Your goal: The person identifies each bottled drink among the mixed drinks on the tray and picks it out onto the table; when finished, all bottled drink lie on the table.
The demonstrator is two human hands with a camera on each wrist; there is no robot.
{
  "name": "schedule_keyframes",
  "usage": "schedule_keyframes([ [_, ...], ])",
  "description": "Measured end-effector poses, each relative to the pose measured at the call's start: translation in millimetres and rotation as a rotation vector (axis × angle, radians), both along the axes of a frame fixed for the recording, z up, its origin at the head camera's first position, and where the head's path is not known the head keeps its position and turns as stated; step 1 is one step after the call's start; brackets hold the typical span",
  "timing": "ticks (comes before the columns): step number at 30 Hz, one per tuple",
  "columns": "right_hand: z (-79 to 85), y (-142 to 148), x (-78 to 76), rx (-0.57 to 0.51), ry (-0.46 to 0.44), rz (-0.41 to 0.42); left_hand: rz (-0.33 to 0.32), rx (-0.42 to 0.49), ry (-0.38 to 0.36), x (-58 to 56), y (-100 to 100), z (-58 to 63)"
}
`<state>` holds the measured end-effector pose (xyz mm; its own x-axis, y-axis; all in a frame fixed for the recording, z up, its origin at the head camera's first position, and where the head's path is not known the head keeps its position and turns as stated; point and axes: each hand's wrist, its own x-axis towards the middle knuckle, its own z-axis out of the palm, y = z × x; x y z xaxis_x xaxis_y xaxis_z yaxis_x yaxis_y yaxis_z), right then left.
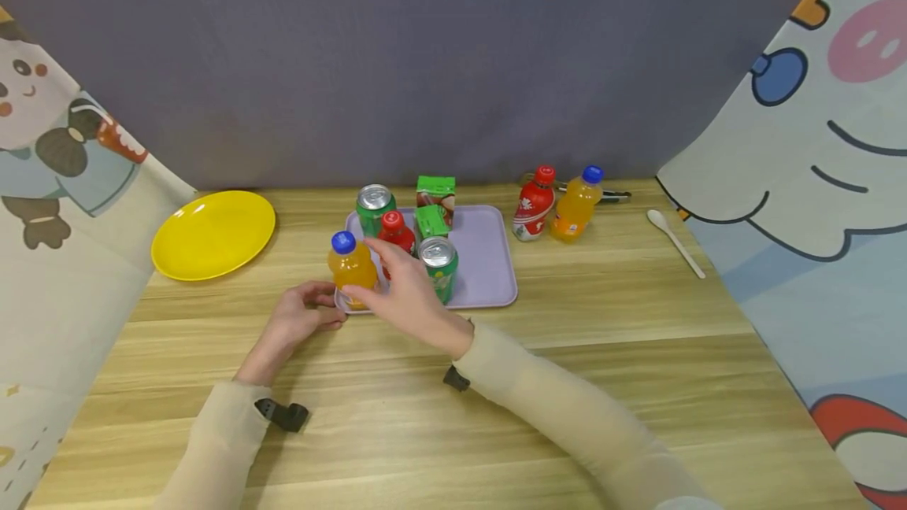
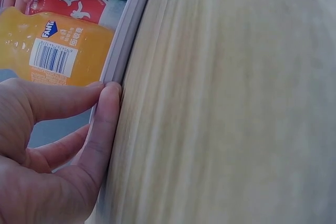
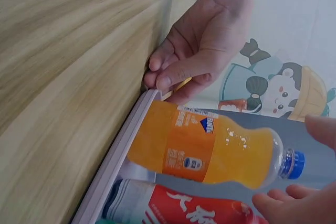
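Observation:
My left hand (image 1: 301, 312) pinches the near left corner of a pale purple tray (image 1: 489, 258) between thumb and fingers. An orange Fanta bottle (image 1: 352, 266) with a blue cap stands upright in that corner. Around its upper part my right hand (image 1: 411, 293) is spread, thumb and fingers apart; the right wrist view shows a gap between them and the bottle (image 3: 205, 148). Beside it on the tray are a red bottle (image 1: 397, 234), partly hidden by the right hand, a green can (image 1: 441, 290) in front, another green can (image 1: 368, 223) behind, and two green-topped drink cartons (image 1: 434, 220).
A yellow plate (image 1: 212, 234) lies at the left. Right of the tray stand a second red bottle (image 1: 534, 207) and another orange bottle (image 1: 577, 207), with a dark-and-silver utensil (image 1: 616, 197) behind them. A pale spoon (image 1: 676, 244) lies farther right. A grey wall rises behind.

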<state>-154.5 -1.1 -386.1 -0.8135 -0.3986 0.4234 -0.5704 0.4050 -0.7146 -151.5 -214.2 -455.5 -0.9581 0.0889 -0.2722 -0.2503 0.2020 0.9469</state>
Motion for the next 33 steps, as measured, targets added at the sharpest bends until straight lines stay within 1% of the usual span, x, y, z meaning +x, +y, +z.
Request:
schedule_keyframes([
  [6,2.6,-10,-1.3,0.052,-0.063,-0.039,-0.001,0.005,-0.002,-1.1,1,-0.3],
  [11,4.3,-17,-2.4,0.104,-0.085,-0.049,0.001,0.009,-0.002,-0.9,0,-1.0],
  [16,7.7,-25,-2.2,0.147,-0.049,-0.075,0.005,0.002,-0.006,-0.9,-1,-1.3],
  [22,5.5,-31,-3.8,0.204,-0.005,-0.127,0.000,-0.011,0.011,-0.9,-1,-2.9],
  [26,2.9,-32,-4.8,0.211,0.005,-0.135,-0.006,-0.013,0.018,-0.4,-1,-3.2],
  [33,1.7,-32,-3.3,0.192,0.024,-0.125,-0.008,-0.001,0.030,-0.5,-1,-1.6],
])
